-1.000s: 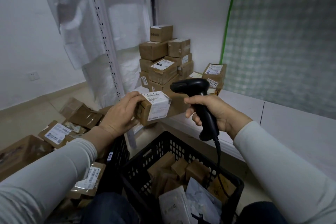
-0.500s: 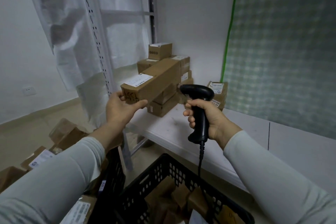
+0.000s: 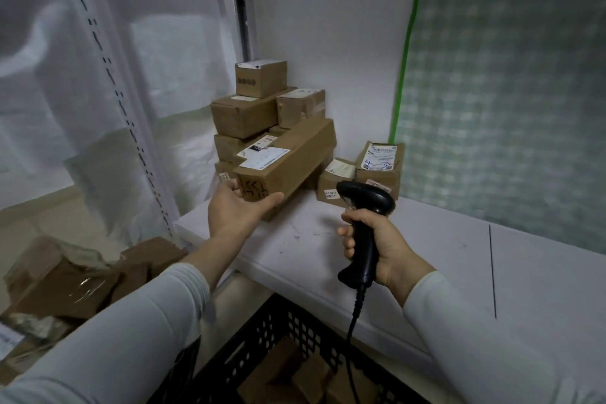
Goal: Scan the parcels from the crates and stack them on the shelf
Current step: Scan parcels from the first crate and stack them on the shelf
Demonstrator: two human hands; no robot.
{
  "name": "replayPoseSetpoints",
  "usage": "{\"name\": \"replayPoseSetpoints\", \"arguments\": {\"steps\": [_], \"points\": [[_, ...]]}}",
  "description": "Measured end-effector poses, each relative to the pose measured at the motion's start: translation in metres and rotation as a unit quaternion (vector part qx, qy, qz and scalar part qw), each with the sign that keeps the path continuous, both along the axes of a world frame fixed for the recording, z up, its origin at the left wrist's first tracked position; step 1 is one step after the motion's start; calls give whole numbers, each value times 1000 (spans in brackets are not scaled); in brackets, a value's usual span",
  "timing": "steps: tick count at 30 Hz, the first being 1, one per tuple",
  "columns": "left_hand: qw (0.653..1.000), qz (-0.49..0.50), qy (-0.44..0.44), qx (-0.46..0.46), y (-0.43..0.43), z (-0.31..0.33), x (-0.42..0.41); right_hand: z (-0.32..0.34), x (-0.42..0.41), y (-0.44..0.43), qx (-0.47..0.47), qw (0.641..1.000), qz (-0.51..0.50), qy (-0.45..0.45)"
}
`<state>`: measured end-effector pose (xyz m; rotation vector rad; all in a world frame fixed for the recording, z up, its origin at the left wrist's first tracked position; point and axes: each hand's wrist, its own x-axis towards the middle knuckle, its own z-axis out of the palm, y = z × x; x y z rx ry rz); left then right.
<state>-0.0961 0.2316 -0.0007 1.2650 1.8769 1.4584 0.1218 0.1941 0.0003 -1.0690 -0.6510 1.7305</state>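
The left hand (image 3: 239,207) has the near end of a long parcel (image 3: 295,157) cupped in its palm, with the thumb curled along the bottom edge and the fingers round the left side. The parcel runs away from the hand into the stack of parcels (image 3: 246,118) at the far left corner of the shelf (image 3: 442,249), and seems to lie on the lower boxes there. On its top is a white shipping label (image 3: 265,156) with a dark block at one corner, the print too fine to read. The near end carries black marker scrawl (image 3: 252,188) that I cannot make out. The small box (image 3: 260,77) crowning the stack shows a row of four dark round marks on its front. Just right of the stack stand two more parcels. The taller one (image 3: 380,170) wears a white label with blue handwriting that starts with what looks like a 4. The lower one (image 3: 334,182) has a label on top and a small numbered sticker on its front, too small to read. The right hand (image 3: 377,243) is wrapped tight round the handle of a black scanner (image 3: 365,207), held over the shelf's near edge, its cord dropping toward the black crate (image 3: 262,348) below, where brown parcels lie. More parcels (image 3: 65,279) are heaped on the floor at the left.
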Motion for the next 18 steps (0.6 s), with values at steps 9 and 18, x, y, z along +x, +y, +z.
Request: {"name": "replayPoseSetpoints", "arguments": {"steps": [9,18], "points": [[998,3,13,65,29,1,17,-17,0,31,-2,1000,6,6],[985,99,-6,144,72,62,-33,19,-46,77,51,997,53,-15]]}}
